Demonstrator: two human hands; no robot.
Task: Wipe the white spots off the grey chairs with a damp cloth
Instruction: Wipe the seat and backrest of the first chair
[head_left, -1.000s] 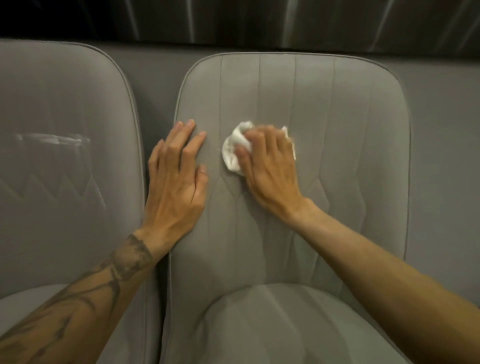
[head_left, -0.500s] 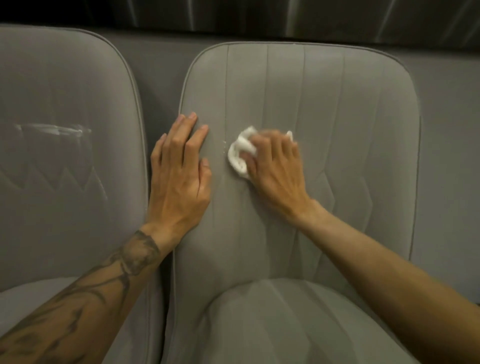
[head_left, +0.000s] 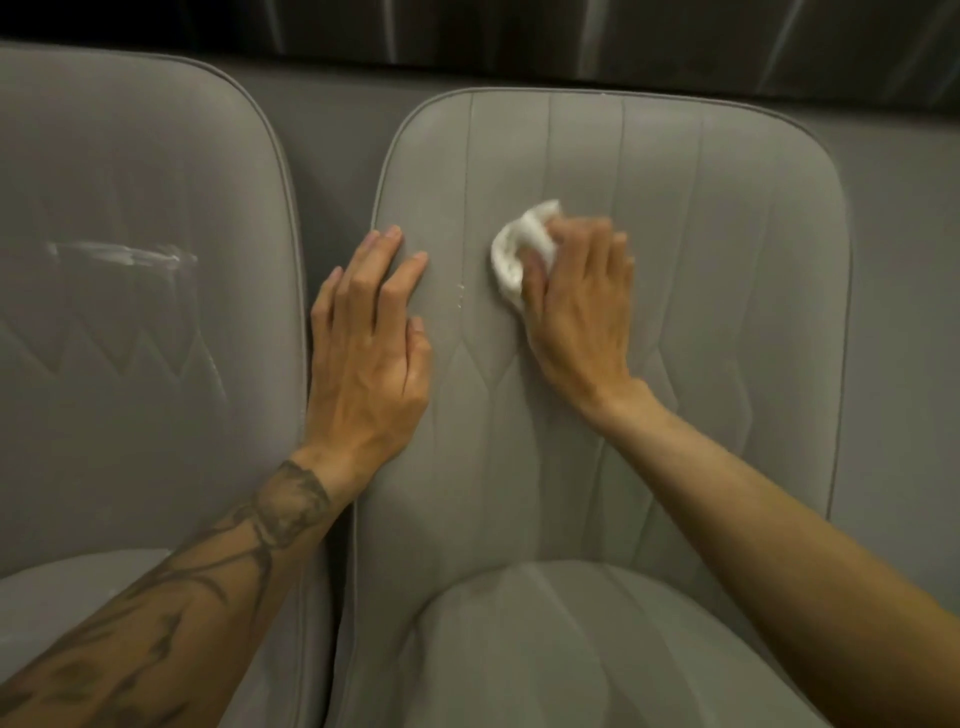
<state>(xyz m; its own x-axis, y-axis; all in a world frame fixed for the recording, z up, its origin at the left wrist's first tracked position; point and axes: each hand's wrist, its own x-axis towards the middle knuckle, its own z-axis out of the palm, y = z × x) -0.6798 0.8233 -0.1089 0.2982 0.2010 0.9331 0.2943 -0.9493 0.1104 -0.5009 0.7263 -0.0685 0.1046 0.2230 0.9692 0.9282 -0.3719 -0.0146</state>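
**padfoot_22:** Left hand (head_left: 366, 358) is flat on the backrest of the right chair (head_left: 727, 312), fingers spread a little, palm down near its left edge. Not holding anything, just bracing as far as I can tell. So how's that cloth going to behave?

**greyseat:** Soft and light, I'd guess. It's a small white wad, scrunched up, no stiffness to it at all. If it's damp it should drag on the upholstery rather than slide, which is what you want. Best hold is what's already going on: bunch it under the fingertips and press down so it can't unroll.

**padfoot_22:** And where exactly is it?

**greyseat:** The cloth (head_left: 522, 249) sits mid-backrest on the right chair, pinned under the right hand (head_left: 576, 317). Fingers curled over it, pressing it against the fabric; they look blurred. Just left of it, between the two hands, there's a small cluster of white specks (head_left: 460, 296) on a seam.

**padfoot_22:** Counts, left to right?

**greyseat:** Two grey chairs. The left chair (head_left: 130, 364) has one long whitish smear (head_left: 122, 254) across its backrest, untouched from the look of it. Two hands, one cloth. The padding looks like it gives under pressure, so firm short strokes should work better than hard scrubbing.
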